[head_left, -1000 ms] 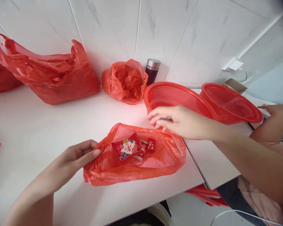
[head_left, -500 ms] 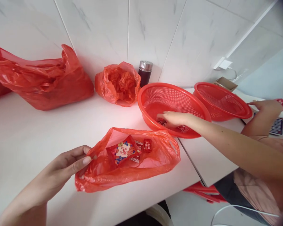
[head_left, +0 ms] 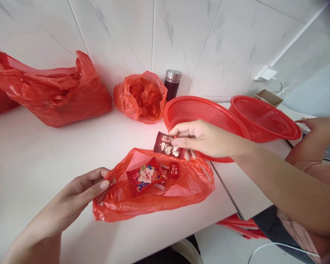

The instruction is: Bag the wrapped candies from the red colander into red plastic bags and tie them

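Marbled tile wall [head_left: 126, 29] at the back, w/ a white tabletop [head_left: 30, 154] in front (there's a seam running thru it on the rt). Big stuffed red bag [head_left: 68, 102] sits left, up by the wall. Open red bag [head_left: 159, 205] lies front & center, mouth up, just in front of the near red basket [head_left: 203, 112]; far red basket [head_left: 264, 113] is to the rt of that. Crumpled red bag [head_left: 123, 102], full of thin red plastic, sits btwn the big bag and near basket, w/ an upright dark flask [head_left: 172, 88] just behind its rt side. Left hand [head_left: 85, 189] has its fingers pinching the open bag's left end. Right hand [head_left: 200, 137] is at the bag's back rim. Someone else's hand [head_left: 317, 126] is off by the far basket. Now pkts: printed red packet [head_left: 147, 176] is inside the open bag, tilted, partly over a dotted packet. Dark red packet [head_left: 165, 145] w/ pale lettering is pinched btwn the right thumb & fingers, can't tell if it's touching the rim. Tiny red packet [head_left: 174, 169] is in the bag too, just rt of the dotted packet [head_left: 162, 178].
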`<control>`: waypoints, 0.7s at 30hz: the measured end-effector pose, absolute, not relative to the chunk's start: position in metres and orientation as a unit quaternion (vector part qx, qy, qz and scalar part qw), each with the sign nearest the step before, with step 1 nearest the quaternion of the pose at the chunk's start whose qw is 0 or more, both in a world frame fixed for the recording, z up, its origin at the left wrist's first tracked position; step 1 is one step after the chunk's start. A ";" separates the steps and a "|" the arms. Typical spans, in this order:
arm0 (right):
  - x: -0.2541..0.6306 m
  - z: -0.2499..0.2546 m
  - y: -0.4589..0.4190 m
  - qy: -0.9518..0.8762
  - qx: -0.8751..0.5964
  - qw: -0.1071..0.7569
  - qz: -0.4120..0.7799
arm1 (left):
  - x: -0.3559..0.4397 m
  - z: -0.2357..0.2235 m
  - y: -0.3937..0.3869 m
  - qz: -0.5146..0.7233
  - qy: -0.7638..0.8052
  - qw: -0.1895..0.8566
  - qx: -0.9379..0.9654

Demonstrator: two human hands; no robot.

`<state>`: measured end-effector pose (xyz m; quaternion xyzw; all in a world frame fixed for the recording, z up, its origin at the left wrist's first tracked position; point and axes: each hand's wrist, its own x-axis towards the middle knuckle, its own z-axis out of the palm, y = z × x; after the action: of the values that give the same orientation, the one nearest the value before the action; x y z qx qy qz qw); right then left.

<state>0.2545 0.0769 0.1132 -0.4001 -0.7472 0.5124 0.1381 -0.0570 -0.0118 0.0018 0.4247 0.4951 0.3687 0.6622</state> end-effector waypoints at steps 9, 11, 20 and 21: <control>0.253 0.101 0.057 -0.789 -0.392 0.077 0.467 | -0.057 0.003 -0.011 0.361 0.493 0.662 0.434; 0.251 0.101 0.048 -0.812 -0.405 0.065 0.415 | -0.057 0.004 -0.010 0.359 0.496 0.657 0.440; 0.330 0.087 0.132 -0.786 -0.604 0.007 0.135 | -0.064 -0.006 -0.011 0.326 0.488 0.651 0.482; 0.345 0.077 0.142 -0.770 -0.623 -0.067 0.122 | -0.066 -0.008 -0.011 0.323 0.483 0.652 0.487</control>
<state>0.3446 0.1421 0.0771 -0.6230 -0.7698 0.1220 -0.0667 -0.0659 -0.0114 -0.0080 0.4873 0.4829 0.3227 0.6521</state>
